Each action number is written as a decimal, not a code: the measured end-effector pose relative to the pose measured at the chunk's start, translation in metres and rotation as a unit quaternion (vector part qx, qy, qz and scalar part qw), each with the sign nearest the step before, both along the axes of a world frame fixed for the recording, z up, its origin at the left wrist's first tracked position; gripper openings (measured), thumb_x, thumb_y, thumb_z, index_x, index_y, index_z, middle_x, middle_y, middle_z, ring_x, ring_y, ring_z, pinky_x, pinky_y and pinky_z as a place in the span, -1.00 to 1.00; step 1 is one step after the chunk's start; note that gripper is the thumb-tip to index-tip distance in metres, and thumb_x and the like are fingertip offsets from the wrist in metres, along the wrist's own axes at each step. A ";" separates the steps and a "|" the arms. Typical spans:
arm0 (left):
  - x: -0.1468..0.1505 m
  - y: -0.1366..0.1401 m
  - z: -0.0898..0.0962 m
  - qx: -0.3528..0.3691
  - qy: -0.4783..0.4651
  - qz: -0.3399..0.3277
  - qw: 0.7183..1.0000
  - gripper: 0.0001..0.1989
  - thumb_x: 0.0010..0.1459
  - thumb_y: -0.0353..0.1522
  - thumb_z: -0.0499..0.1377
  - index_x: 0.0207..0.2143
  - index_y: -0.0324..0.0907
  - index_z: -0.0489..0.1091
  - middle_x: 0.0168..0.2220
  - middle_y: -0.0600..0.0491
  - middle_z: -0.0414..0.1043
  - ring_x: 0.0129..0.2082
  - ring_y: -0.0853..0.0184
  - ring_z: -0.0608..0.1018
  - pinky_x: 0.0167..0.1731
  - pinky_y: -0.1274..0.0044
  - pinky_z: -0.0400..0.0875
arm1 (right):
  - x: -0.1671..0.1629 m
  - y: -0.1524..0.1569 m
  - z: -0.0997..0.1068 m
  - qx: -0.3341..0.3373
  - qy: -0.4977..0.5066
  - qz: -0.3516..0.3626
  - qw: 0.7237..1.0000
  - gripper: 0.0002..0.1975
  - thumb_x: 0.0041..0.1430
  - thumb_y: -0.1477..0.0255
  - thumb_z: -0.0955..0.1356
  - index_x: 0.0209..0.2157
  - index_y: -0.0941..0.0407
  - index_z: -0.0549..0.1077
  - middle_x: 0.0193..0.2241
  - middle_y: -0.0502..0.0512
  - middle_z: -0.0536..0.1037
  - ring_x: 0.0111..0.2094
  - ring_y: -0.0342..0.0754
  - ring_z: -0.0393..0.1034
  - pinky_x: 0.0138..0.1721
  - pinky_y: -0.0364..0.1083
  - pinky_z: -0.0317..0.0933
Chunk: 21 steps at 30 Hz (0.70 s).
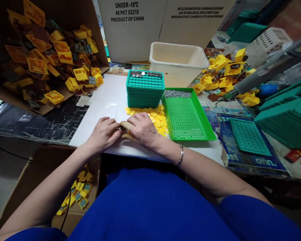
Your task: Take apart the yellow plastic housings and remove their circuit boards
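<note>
My left hand (pixel 105 133) and my right hand (pixel 143 130) meet over the near part of the white work board (pixel 87 125). Both are closed, fingertips pinched together around a small dark part that is mostly hidden. Tan finger covers sit on the thumb and a finger of my right hand. Just beyond the right hand lies a heap of flat yellow plastic pieces (pixel 159 119). Behind it rises a stack of teal trays (pixel 145 97), its top one bearing round metal parts (pixel 137 74) along the far rows.
A green perforated tray (pixel 185 115) with small metal pieces stands right of the heap. Behind is a cream plastic bin (pixel 178 57). Cartons of yellow housings (pixel 62 53) stand at left and below. An electric screwdriver (pixel 251 82) hangs at right near more teal trays (pixel 288 117).
</note>
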<state>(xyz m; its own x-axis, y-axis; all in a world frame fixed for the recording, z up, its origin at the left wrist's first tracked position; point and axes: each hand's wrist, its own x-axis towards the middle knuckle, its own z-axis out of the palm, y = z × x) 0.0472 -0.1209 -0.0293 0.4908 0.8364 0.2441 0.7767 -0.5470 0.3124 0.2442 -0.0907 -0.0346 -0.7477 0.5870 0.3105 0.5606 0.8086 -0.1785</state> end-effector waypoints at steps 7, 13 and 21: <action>-0.008 -0.001 -0.005 0.007 -0.015 0.005 1.000 -0.76 0.24 -0.38 -0.02 -0.27 -0.16 0.45 -0.37 -0.02 0.46 -0.32 0.22 0.50 0.06 0.22 0.29 | 0.001 0.010 -0.008 -0.163 0.132 -0.012 0.978 -0.79 0.23 0.39 0.34 -0.12 0.16 0.48 -0.23 0.12 0.60 -0.22 -0.05 0.41 -0.12 -0.04 0.18; -0.002 -0.001 -0.005 0.015 -0.064 0.013 0.998 -0.77 0.19 -0.25 0.11 -0.15 -0.16 0.41 -0.16 -0.10 0.50 -0.12 0.15 0.52 0.10 0.20 0.26 | 0.014 0.007 -0.010 -0.334 0.326 -0.071 0.881 -0.78 0.09 0.27 0.43 -0.41 0.13 0.40 -0.45 -0.02 0.53 -0.42 -0.18 0.39 -0.30 -0.13 0.29; 0.012 0.000 0.000 -0.058 -0.195 0.088 0.975 -0.82 0.22 -0.25 0.11 -0.36 -0.14 0.39 -0.37 0.03 0.55 -0.32 0.27 0.55 -0.06 0.32 0.39 | 0.014 0.009 -0.008 -0.406 0.430 -0.079 0.803 -0.72 -0.01 0.24 0.46 -0.44 0.12 0.37 -0.49 -0.06 0.45 -0.45 -0.20 0.32 -0.33 -0.12 0.28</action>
